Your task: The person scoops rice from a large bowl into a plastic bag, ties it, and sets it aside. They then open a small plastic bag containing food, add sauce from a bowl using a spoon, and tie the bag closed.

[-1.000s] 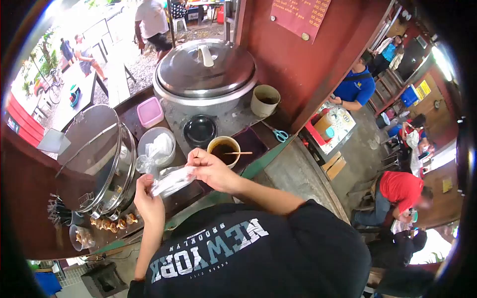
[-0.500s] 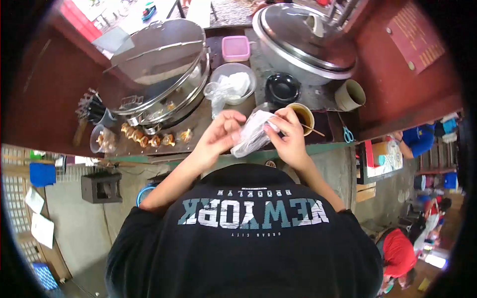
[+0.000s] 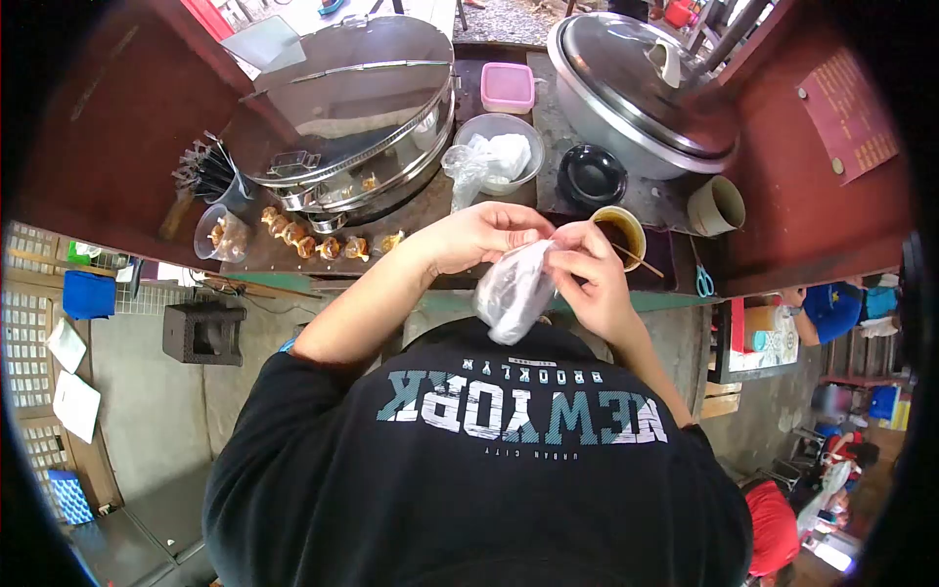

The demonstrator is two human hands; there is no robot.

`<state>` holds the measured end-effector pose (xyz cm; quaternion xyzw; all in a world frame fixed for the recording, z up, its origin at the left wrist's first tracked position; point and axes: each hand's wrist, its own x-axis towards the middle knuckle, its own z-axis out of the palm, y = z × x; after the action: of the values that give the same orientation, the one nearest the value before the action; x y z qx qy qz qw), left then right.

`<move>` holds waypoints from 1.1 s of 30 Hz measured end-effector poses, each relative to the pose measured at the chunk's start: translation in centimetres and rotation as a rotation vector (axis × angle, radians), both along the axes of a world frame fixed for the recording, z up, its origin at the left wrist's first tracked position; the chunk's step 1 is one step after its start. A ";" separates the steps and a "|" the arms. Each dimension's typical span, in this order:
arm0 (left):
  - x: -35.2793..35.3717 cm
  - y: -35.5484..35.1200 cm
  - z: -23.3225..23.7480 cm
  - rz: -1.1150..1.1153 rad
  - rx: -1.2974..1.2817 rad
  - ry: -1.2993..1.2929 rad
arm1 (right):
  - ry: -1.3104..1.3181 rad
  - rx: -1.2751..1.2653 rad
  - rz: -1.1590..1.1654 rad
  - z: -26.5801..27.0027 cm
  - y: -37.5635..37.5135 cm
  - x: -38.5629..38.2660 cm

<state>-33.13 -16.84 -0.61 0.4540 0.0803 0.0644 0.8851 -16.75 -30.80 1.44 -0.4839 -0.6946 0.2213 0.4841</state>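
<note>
A clear plastic bag (image 3: 514,293) with something whitish inside hangs in front of the black shirt. Its upper end is pinched by my left hand (image 3: 484,237) and my right hand (image 3: 593,279), whose fingertips meet there. Just beyond my right hand is a cup of brown sauce (image 3: 620,235) with a stick in it. A black bowl (image 3: 592,176) sits behind the cup. To its left, a clear tub (image 3: 499,147) holds white plastic, and a crumpled clear bag (image 3: 467,168) lies against the tub's left side.
At left stand a large round steamer (image 3: 362,127), wrapped brown pieces (image 3: 306,247) and a tub (image 3: 223,233). A big lidded pot (image 3: 626,108), a grey cup (image 3: 716,207) and blue scissors (image 3: 704,282) are at right. A person in red (image 3: 773,528) is at lower right.
My left hand has moved right to the top of the bag, beside my right hand. The bag now hangs down instead of lying slanted between the hands. The view has shifted.
</note>
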 end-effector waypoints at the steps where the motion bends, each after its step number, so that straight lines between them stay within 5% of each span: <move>1: 0.0 0.1 -0.4 0.000 0.019 -0.003 | 0.015 0.008 -0.023 0.0 0.0 0.0; 11: 0.3 -1.8 0.1 0.303 0.260 0.198 | -0.212 0.103 -0.460 0.5 -0.4 -0.5; 15: 0.2 -2.6 0.5 0.417 0.522 0.243 | 0.219 -0.208 -0.251 0.2 -0.7 -0.5; 25: 0.9 -5.4 -2.5 0.450 -0.005 -0.087 | -0.104 -0.054 -0.180 0.4 0.0 -2.9; 33: 0.7 -5.7 -2.8 0.443 -0.372 -0.270 | 0.124 -0.150 -0.207 0.5 -0.3 -3.8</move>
<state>-32.47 -22.55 -3.41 0.2433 0.0695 0.2992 0.9200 -20.57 -31.05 1.91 -0.5732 -0.5911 0.2511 0.5089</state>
